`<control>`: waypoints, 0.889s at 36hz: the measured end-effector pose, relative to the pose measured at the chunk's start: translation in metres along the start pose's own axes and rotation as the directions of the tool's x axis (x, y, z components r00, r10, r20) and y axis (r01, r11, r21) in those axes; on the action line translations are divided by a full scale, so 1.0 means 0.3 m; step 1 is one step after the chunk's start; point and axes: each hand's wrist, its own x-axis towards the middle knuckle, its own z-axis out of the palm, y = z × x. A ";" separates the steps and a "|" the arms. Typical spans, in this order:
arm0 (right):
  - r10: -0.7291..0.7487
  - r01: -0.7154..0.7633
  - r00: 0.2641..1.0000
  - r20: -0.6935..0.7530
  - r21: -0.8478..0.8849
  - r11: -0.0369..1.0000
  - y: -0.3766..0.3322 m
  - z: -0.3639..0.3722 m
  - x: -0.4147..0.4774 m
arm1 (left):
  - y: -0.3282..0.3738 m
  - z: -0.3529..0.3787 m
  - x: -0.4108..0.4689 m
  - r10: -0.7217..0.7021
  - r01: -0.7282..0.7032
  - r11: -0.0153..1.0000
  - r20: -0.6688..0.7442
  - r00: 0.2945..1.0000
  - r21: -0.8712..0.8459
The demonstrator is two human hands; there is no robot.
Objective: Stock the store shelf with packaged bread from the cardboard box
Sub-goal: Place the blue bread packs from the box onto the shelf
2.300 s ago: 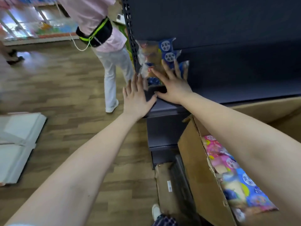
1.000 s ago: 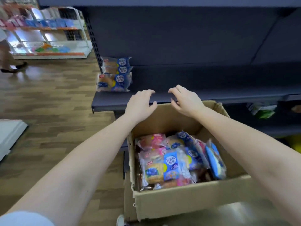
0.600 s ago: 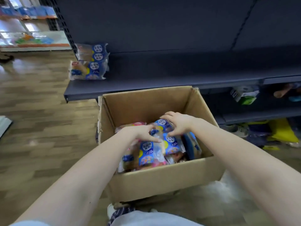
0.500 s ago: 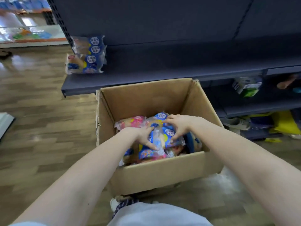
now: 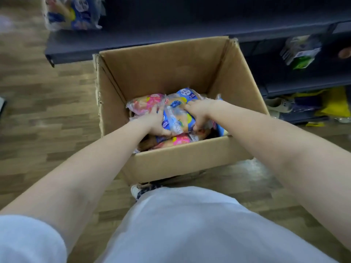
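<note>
Bread (image 5: 179, 120) — left grip (image 5: 153, 122), right grip (image 5: 198, 111), mid box (image 5: 180, 160)

cardboard box (image 5: 171, 73): tan | bread packets (image 5: 179, 120): blue, pink, yellow | shelf (image 5: 152, 35): dark navy | floor (image 5: 47, 120): brown wood-grain

A shop aisle, with stock going out.

Just beyond my fingers (image 5: 191, 108) runs a long dark metal shelf (image 5: 171, 37) of the kind stores use, and up and to the left of my fingers a few identical bread packets (image 5: 72, 14) sit stacked at its end. Around my fingers stands an open cardboard box (image 5: 180, 162), packed with bright, printed, sealed bread packs (image 5: 178, 120), many of one product. Far to the right of my fingers a lower shelf (image 5: 303, 86) shows, with a small carton (image 5: 300, 52) above it and yellow goods (image 5: 334, 105) beneath. A wood-look plank floor (image 5: 47, 111) stretches off to the left of my fingers.
</note>
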 end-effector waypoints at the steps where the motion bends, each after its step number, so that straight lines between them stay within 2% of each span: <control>1: 0.017 -0.017 1.000 0.018 0.028 0.999 -0.004 -0.006 0.006 | -0.002 -0.002 0.000 -0.015 0.015 1.000 -0.007 1.000 -0.002; 7: 0.070 -0.076 0.995 0.071 0.080 0.994 -0.017 -0.047 0.040 | 0.014 -0.020 -0.041 -0.018 0.024 0.999 -0.117 0.993 0.048; 12: 0.052 -0.061 0.994 0.095 0.090 0.994 0.037 -0.086 0.053 | -0.031 -0.004 -0.029 -0.082 0.080 0.996 0.037 0.996 0.048; 15: 0.034 -0.038 0.998 0.049 0.085 0.996 0.072 -0.111 0.036 | -0.046 0.000 -0.022 -0.085 0.083 0.994 0.031 0.996 0.064; 22: 0.057 -0.048 0.997 -0.053 0.154 0.987 0.130 -0.182 0.002 | -0.065 -0.083 -0.018 -0.053 0.036 0.995 -0.187 0.981 -0.095; 26: 0.087 -0.048 0.979 -0.186 0.205 0.978 0.146 -0.238 -0.035 | -0.070 -0.158 -0.041 -0.050 -0.034 0.966 -0.314 0.948 -0.256; 29: 0.104 -0.043 0.951 -0.291 0.209 0.977 0.166 -0.269 -0.060 | -0.072 -0.210 -0.062 -0.038 -0.103 0.943 -0.409 0.912 -0.316; 32: 0.117 -0.044 0.923 -0.366 0.203 0.978 0.173 -0.307 -0.092 | -0.085 -0.262 -0.069 -0.038 -0.103 0.943 -0.410 0.911 -0.316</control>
